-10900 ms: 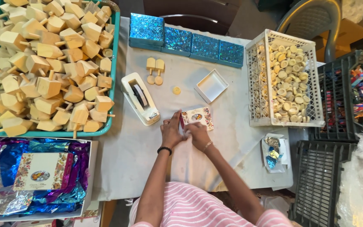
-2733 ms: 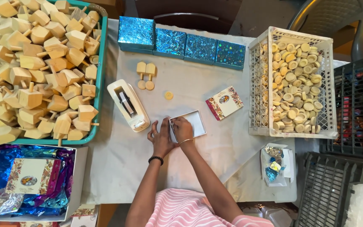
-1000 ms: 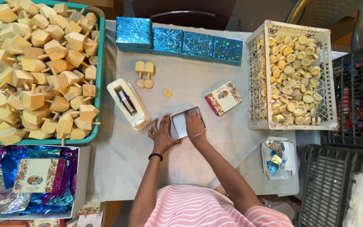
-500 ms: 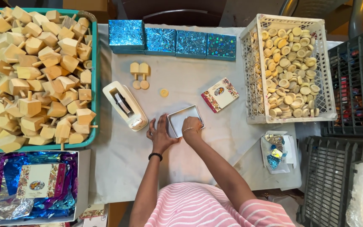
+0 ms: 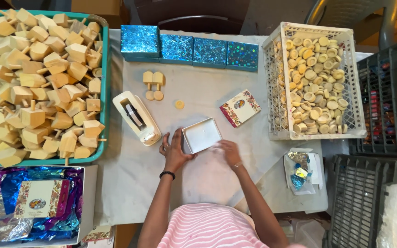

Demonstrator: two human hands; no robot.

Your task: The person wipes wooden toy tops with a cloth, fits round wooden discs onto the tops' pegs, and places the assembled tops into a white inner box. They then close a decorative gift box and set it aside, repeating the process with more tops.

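Far left: teal tray heaped with wooden spinning tops, well apart from the work. Below it, shallow box of blue foil wrappers with a printed card on top. White tape dispenser on the table, just beside the left hand. Left hand flat at the left edge of the small white open box, fingers loosely spread, thumb against the box's lower left corner. Box sits mid-table, open side up, looks empty, tilted slightly. Right hand at the lower right corner, fingers curled together touching the rim; blurred, so exact pinch unclear. Likely thin card: light, fairly stiff at corners, walls easy to crush, may slide on the cloth. Best held at opposite corners or by outer walls, light pressure. Behind: two tops, loose disc, row of four blue glitter boxes. Right: patterned lid, white crate of wooden discs, foil scraps, dark crates.
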